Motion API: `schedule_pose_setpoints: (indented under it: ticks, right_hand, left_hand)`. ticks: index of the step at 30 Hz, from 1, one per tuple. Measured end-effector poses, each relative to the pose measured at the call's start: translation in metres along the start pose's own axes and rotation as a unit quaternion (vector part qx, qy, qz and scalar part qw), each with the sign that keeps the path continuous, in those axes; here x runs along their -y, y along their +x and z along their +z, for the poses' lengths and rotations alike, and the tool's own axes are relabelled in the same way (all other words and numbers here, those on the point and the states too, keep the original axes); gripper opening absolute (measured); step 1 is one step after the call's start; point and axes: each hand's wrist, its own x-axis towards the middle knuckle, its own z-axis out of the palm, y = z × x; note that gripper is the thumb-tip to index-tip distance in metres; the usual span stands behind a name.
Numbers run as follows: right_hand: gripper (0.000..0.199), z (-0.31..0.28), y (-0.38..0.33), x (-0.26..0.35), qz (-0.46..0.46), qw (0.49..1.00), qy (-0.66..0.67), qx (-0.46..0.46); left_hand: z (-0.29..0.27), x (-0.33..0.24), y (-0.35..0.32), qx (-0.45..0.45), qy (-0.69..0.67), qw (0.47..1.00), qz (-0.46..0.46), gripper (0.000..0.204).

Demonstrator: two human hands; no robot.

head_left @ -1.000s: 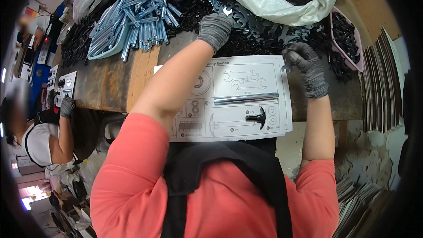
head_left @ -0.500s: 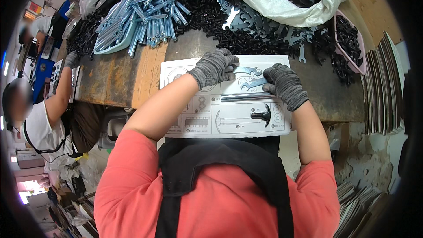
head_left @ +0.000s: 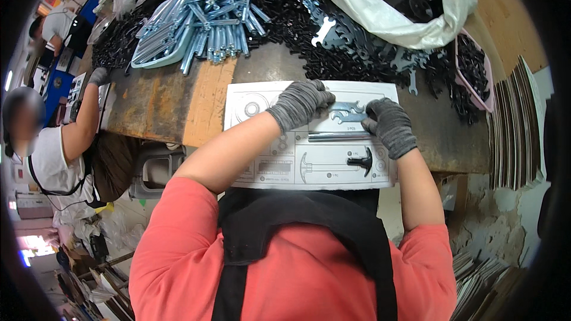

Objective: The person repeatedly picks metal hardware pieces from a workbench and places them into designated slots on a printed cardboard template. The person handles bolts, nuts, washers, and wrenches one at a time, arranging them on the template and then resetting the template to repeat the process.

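A white printed card (head_left: 372, 90) with line drawings of parts lies flat on the bench in front of me. Two silvery flat open-end wrenches (head_left: 348, 113) rest close together on its upper part. My left hand (head_left: 301, 105), in a grey knit glove, is over the card beside the wrenches' left ends, fingers loosely bent and apart. At the wrenches' right ends, my gloved right hand (head_left: 390, 126) closes thumb and fingers on a wrench; its fingertips are partly hidden. Metal rods (head_left: 339, 137) lie below the wrenches, and a black T-shaped handle (head_left: 361, 161) sits lower on the card.
Silvery tubes (head_left: 205, 21) overflow a pale tray at the back left. Black bolts (head_left: 291, 30) and loose wrenches (head_left: 380, 47) are heaped behind the card. A white sack (head_left: 410, 32) and pink bin (head_left: 485, 86) stand at right. At left another person's arm (head_left: 86, 110) reaches over the bench.
The view has shifted, so the bench appears farther right and lower. The two wrenches lie closer together on the card. Both my hands stay beside them.
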Motion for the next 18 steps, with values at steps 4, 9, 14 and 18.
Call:
schedule_pose_setpoints:
  ticks: [4, 9, 14, 18]
  right_hand:
    - [0.031, 0.0, 0.004, -0.006, 0.002, 0.999, 0.011, 0.03]
    - [0.034, -0.023, 0.006, -0.004, 0.035, 0.994, 0.054, 0.086]
    - [0.033, -0.033, 0.039, -0.004, 0.011, 0.989, 0.141, 0.036]
    - [0.033, -0.029, 0.097, 0.007, -0.023, 0.987, 0.157, -0.04]
  left_hand:
    - [0.0, 0.0, 0.0, -0.007, -0.057, 0.998, -0.028, 0.032]
    - [-0.025, -0.005, -0.006, 0.048, -0.011, 0.999, -0.006, 0.051]
    - [-0.042, 0.048, -0.026, -0.009, -0.226, 0.97, -0.086, 0.049]
    - [-0.086, 0.084, -0.026, -0.165, -0.023, 0.975, -0.147, 0.041]
